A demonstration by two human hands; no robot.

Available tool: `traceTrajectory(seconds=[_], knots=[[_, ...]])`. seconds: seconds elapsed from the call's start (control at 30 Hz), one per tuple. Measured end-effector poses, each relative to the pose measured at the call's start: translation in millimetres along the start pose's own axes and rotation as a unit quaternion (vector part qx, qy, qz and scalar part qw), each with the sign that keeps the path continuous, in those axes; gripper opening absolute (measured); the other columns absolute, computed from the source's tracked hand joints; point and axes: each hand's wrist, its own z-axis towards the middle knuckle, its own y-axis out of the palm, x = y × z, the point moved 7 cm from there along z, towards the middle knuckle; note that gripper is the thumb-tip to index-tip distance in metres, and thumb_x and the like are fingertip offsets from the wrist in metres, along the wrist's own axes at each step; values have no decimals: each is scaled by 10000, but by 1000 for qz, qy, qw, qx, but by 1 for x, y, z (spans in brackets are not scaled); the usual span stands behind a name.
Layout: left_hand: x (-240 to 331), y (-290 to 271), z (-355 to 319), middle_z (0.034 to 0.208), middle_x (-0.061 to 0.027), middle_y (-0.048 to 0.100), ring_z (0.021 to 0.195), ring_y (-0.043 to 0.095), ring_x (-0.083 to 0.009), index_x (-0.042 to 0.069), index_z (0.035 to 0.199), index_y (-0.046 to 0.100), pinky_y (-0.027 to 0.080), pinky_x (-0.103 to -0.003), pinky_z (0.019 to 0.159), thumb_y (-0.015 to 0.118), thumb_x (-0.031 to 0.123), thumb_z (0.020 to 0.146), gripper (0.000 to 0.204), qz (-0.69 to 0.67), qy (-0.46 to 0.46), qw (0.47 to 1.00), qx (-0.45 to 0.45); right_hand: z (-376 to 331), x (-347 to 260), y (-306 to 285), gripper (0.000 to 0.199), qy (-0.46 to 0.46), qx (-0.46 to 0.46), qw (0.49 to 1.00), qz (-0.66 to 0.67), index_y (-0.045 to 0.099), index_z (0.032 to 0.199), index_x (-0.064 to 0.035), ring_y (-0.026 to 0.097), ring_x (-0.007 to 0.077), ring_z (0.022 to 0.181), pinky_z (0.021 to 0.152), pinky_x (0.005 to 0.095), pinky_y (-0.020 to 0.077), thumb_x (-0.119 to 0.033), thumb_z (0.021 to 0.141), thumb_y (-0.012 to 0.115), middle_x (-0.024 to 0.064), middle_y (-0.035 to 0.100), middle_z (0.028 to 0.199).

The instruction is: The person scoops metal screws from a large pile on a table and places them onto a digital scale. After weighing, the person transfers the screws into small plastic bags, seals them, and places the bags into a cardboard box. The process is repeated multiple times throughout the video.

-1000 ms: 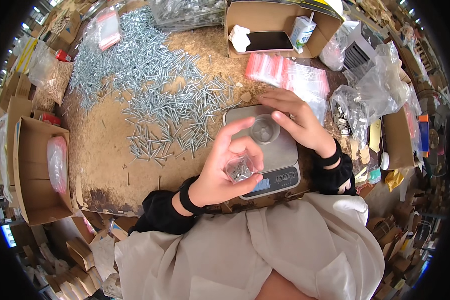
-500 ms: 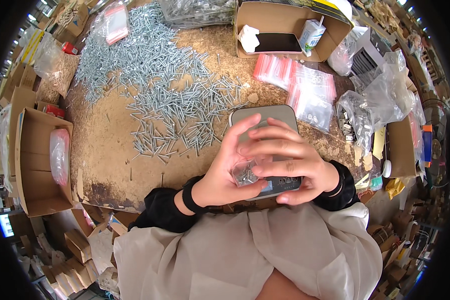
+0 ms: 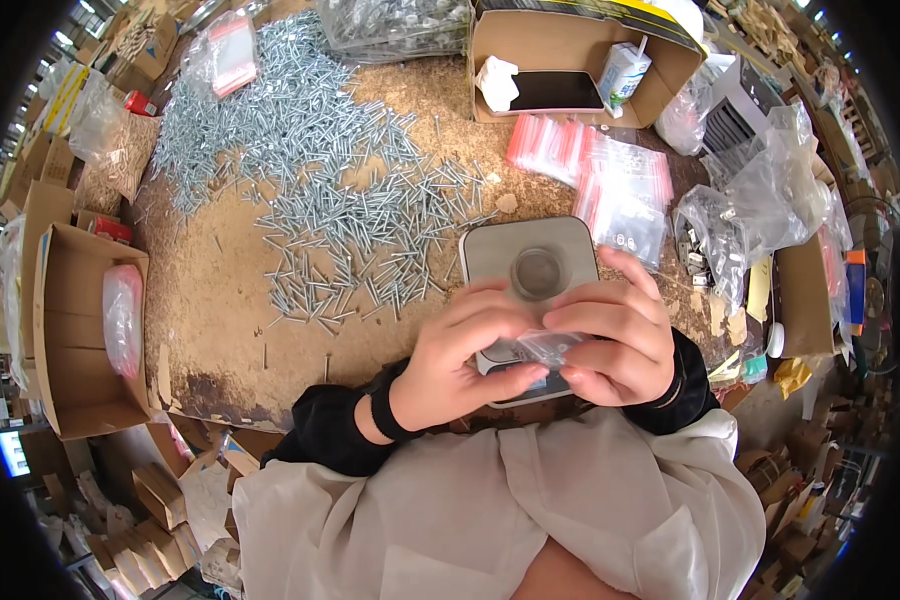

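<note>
A small clear zip bag (image 3: 552,347) is held low over the front of a digital scale (image 3: 488,245); its contents are hard to make out. My left hand (image 3: 465,355) is closed on the bag's left side, thumb below and fingers above. Over on the other side, my right hand (image 3: 615,340) pinches the bag between thumb and fingers, one finger raised. A small round clear cup (image 3: 538,273) rests on the scale's plate, just beyond my fingers. My hands and the bag partly hide the scale's lower front.
Loose screws (image 3: 360,210) spread in a large heap over the table's (image 3: 210,300) left and middle. Red-edged zip bags (image 3: 625,190) lie beyond the scale. An open carton (image 3: 590,30) holds a phone and a drink box. Another carton (image 3: 80,330) stands left; bagged metal parts (image 3: 715,235) lie right.
My hands have lowered and turned, and the right fingers no longer cover the cup, which now shows on the scale. The bag is now pinched between both hands.
</note>
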Motion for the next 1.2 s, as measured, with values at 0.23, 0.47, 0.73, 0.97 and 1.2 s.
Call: traceTrajectory(seconds=[0.23,0.47,0.73,0.97,1.2], knots=[[12,-3,-1,821,-86,650,742,633,-284,4,892,646,515,-395,671,723,67,841,112,33,57,996,51,0,6,2,145,15,24,997,71,609,844,-71,660,240,699,778,415,577,-162,848,722,72,697,909],[22,7,-2,796,-67,572,613,551,-244,38,826,620,434,-343,527,714,-24,724,152,71,119,990,16,-2,8,23,148,67,-72,976,196,615,846,-86,630,269,700,770,409,567,-101,790,751,38,634,794],[22,6,-3,769,-69,594,594,565,-251,33,821,647,439,-352,517,702,12,763,83,82,113,990,23,-4,5,25,142,89,-84,973,194,601,821,-92,620,259,677,797,414,566,-45,763,722,31,621,762],[45,7,8,778,-58,622,604,578,-245,49,807,651,425,-347,530,707,8,744,93,114,81,989,53,-3,2,16,175,69,-52,970,229,582,796,-83,617,250,613,857,439,554,-27,725,732,37,614,708],[60,17,-34,827,-82,656,637,614,-204,34,880,678,471,-308,555,743,42,831,82,116,-5,980,162,-3,-16,17,136,41,-52,972,227,633,812,-72,647,212,607,877,463,547,-88,773,763,33,648,696]])
